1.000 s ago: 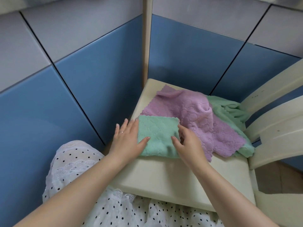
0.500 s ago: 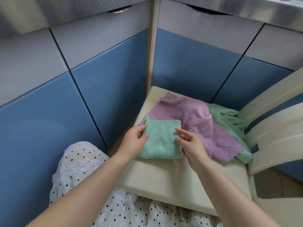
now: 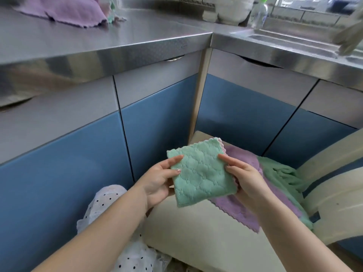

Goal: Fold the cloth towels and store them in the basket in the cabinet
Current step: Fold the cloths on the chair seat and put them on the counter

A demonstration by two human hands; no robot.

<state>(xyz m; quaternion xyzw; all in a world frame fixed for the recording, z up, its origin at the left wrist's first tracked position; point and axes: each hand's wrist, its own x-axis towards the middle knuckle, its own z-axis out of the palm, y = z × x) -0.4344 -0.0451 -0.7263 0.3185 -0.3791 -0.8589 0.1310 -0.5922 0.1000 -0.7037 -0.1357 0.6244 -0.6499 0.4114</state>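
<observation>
Above cream chair (image 3: 198,230), both hands grip folded green towel (image 3: 200,173): left hand (image 3: 160,180) & right hand (image 3: 244,178) pinch opp. edges.

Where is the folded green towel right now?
In the head view, low centre: the folded green towel is held by the left hand and right hand, above the chair seat.

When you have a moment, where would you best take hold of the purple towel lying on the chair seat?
Probably the purple towel's scalloped near edge, pinched from the chair's open front side: it lies flat and exposed there, while its far part is overlapped by the green towel.
</observation>
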